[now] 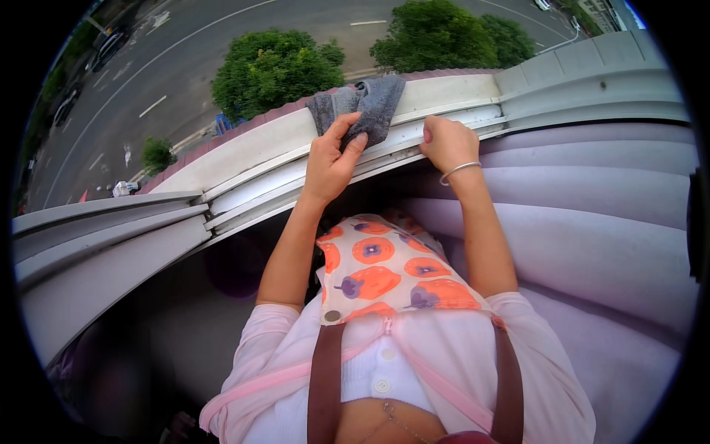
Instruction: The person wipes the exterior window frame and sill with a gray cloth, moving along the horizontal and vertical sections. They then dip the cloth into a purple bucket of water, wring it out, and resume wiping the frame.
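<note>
My left hand (333, 166) pinches a grey cloth (377, 102) between thumb and fingers. The cloth is bunched over the white window sill track (266, 186), and part of it lies across the outer ledge (244, 147). To the right, my right hand (452, 145) is curled with its fingertips down at the inner rail of the same track. No object shows in it, though its far fingers are hidden. A silver bangle (460, 173) circles my right wrist. Dark dirt marks the grooves of the track.
White window frame sides rise at the left (111, 238) and right (588, 94). Pale lilac curtain folds (582, 188) hang close by my right arm. Beyond the ledge is a drop to trees (277, 72) and a road (183, 72). My persimmon-print apron (383, 266) is near the sill.
</note>
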The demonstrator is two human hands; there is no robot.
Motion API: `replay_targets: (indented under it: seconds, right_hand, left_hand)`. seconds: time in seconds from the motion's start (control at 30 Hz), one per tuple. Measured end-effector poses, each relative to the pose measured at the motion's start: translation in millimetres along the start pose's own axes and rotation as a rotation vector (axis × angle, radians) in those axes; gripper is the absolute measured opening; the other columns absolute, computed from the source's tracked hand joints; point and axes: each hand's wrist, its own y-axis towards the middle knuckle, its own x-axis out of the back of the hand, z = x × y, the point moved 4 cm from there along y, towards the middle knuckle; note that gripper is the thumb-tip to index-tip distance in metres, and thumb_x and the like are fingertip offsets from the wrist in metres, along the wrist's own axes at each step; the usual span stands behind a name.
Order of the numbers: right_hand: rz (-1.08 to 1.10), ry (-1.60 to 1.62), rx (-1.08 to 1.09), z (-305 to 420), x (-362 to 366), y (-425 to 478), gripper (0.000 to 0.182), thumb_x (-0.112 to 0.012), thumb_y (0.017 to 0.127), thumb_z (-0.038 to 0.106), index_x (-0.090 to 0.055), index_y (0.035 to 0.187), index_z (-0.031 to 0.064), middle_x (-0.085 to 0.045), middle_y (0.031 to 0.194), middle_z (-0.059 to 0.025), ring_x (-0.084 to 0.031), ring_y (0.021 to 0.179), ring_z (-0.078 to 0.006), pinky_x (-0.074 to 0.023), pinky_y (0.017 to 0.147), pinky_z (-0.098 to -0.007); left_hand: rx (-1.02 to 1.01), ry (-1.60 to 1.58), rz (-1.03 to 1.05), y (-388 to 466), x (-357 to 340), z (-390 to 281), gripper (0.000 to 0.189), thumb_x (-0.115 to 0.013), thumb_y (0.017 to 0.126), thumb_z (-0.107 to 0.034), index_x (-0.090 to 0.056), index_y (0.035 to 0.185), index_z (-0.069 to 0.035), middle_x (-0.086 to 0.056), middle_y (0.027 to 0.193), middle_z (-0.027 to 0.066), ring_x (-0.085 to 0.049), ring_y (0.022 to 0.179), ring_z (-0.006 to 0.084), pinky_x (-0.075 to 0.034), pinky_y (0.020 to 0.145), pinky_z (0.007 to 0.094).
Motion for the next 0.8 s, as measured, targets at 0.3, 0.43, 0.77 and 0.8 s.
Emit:
replay_targets:
  seconds: [0.3,0.43,0.77,0.8]
  right_hand:
    - [-0.162,0.363,-0.073,-28,-3,-9,0.015,-0.071,0.069,0.017,-0.059,0.069,0.0081,-0.063,0.064,-0.0099,-0.063,0.063,-0.0293,-0.0498,0.061,-0.0386]
    - [-0.285,0.738,-0.045,-18,35,20,0.014,-0.073,0.073,0.014,-0.063,0.077,0.005,-0.063,0.065,-0.0085,-0.062,0.059,-0.022,-0.0498,0.062,-0.0312]
    - [-0.112,0.446,0.289,-20,37,5,0.014,-0.063,0.084,0.016,-0.071,0.094,0.0105,-0.068,0.089,-0.0095,-0.064,0.079,-0.0298,-0.0496,0.071,-0.036]
    - [-0.018,0.424,0.306,-26,33,-5,0.013,-0.063,0.085,0.019,-0.071,0.093,0.0116,-0.068,0.089,-0.0076,-0.063,0.081,-0.0286,-0.0485,0.074,-0.0362]
  left_hand:
    - [0.008,0.033,0.004,-1,0,-3,0.03,-0.059,0.089,-0.011,-0.057,0.116,0.002,-0.06,0.076,0.0055,-0.049,0.071,0.0074,-0.042,0.065,0.023]
    - [0.007,0.039,-0.001,0,0,-3,0.029,-0.058,0.089,-0.01,-0.057,0.116,0.002,-0.06,0.076,0.0055,-0.05,0.07,0.008,-0.043,0.065,0.0233]
    - [-0.025,0.098,-0.024,-4,-1,-3,0.027,-0.059,0.088,-0.008,-0.058,0.114,0.002,-0.061,0.077,0.0074,-0.05,0.068,0.0082,-0.042,0.064,0.0222]
    - [-0.05,0.096,-0.029,-4,-3,-5,0.027,-0.059,0.088,-0.008,-0.058,0.113,0.002,-0.061,0.078,0.0074,-0.049,0.068,0.0083,-0.042,0.064,0.022]
